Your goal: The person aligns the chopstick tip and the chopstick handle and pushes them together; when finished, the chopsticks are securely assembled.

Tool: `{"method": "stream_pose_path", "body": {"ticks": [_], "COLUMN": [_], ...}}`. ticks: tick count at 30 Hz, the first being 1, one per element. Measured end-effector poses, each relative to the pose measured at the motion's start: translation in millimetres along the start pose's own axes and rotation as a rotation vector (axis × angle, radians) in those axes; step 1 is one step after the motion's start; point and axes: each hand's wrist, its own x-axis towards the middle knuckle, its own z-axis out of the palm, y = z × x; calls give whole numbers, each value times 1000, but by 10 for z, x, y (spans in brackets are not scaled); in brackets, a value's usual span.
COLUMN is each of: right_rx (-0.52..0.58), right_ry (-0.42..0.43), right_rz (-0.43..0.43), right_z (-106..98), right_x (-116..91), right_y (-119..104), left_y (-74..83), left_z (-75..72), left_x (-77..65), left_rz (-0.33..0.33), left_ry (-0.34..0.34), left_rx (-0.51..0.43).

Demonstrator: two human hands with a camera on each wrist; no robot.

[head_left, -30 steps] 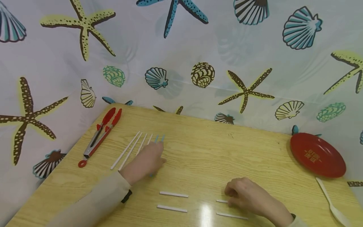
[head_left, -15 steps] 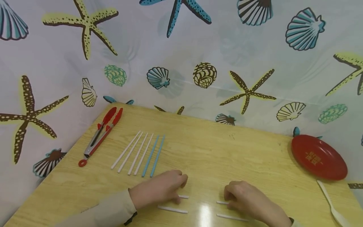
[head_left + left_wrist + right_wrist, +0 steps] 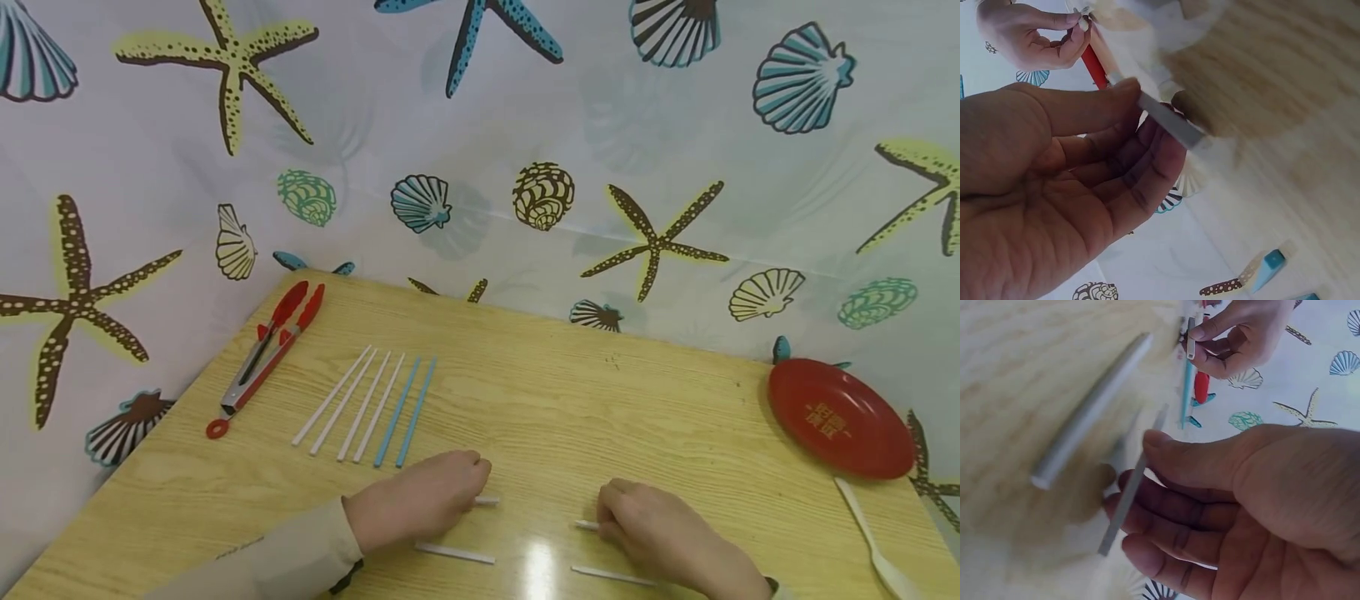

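My left hand (image 3: 423, 500) pinches a short white stick (image 3: 1169, 122) between thumb and fingers, its end pointing right in the head view. Opposite it, my right hand (image 3: 660, 533) holds a similar short stick (image 3: 1124, 506) by thumb and fingertips. Both hands are low over the wooden table, and the fingers hide most of each held stick in the head view. Nearer the front edge, another short white stick (image 3: 456, 553) lies below the left hand. A fourth piece, a slim white stick (image 3: 612, 576), lies below the right hand.
Several white chopsticks (image 3: 330, 396) and two blue chopsticks (image 3: 416, 412) lie in a slanted row beyond the left hand. Red-tipped tongs (image 3: 258, 358) rest at the left. On the right are a red oval plate (image 3: 862, 425) and a pale spoon (image 3: 862, 521). A patterned cloth hangs behind.
My left hand has come from the blue chopsticks down to the short stick and taken hold of it, shifting it slightly away from me. The right hand now grips its stick, also shifted slightly.
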Motion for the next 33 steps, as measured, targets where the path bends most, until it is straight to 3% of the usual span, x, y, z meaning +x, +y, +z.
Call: {"method": "stream_pose_path", "body": {"ticks": [7, 16, 33], "right_rx": [-47, -133, -190], "right_ry": [60, 164, 400], "right_rz": [16, 1, -96], "right_z": [-100, -246, -420], "right_x": [22, 83, 186], "right_y": [-44, -108, -255], "left_y": [-23, 12, 150], "left_z": [-51, -167, -389], "left_x": [-4, 98, 219], "left_rz": [25, -1, 105], "left_ry": [113, 269, 445], "left_rx": [-18, -8, 12]}}
